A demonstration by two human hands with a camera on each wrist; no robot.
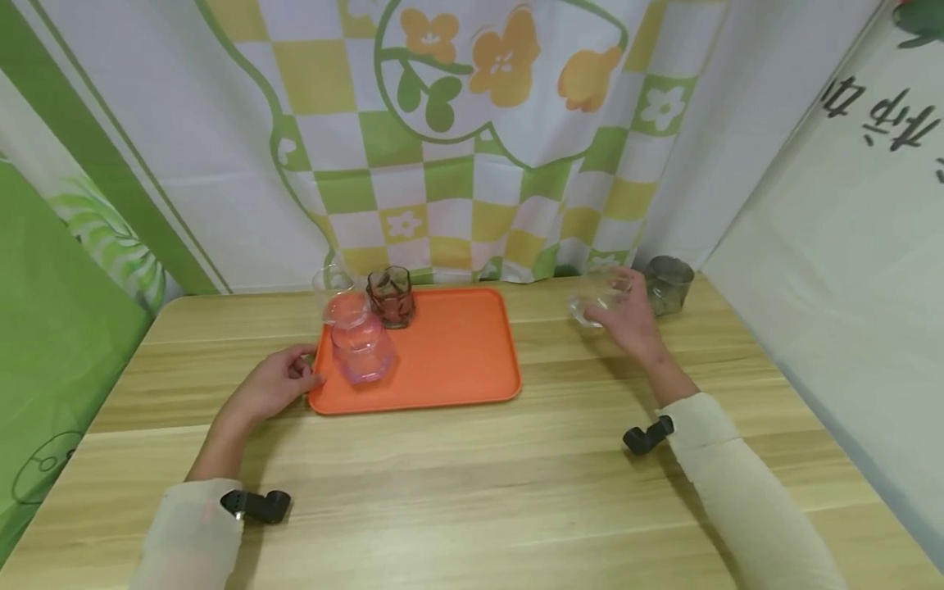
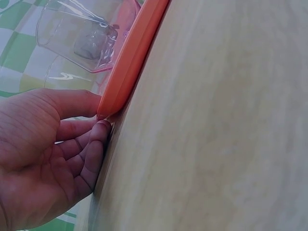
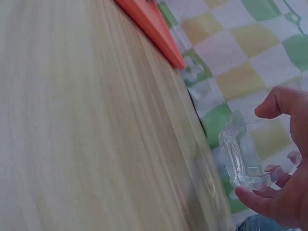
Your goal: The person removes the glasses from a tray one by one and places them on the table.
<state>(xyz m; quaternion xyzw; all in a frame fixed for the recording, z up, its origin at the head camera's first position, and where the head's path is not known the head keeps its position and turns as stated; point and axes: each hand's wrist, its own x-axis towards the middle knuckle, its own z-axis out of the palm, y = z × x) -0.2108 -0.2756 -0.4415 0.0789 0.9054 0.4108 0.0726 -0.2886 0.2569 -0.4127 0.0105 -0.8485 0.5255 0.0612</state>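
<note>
My left hand (image 1: 276, 381) is at the left edge of the orange tray (image 1: 457, 352). In the left wrist view, thumb and fingers pinch the tray's rim (image 2: 127, 72). On the tray's left part stand a pink glass (image 1: 363, 360) and, behind it, a brown faceted glass (image 1: 391, 307). A clear glass (image 1: 333, 287) is at the back left corner, partly overlapped by the pink one. Right of the tray, my right hand (image 1: 636, 319) grips another clear glass (image 3: 245, 156) from the side, fingers and thumb around it. In the right wrist view its base looks slightly off the table.
A dark grey glass (image 1: 669, 287) stands just right of my right hand, near the back right corner of the wooden table (image 1: 457, 492). A checked curtain (image 1: 457, 188) hangs along the back edge, and a white sheet with writing (image 1: 848, 246) hangs at right.
</note>
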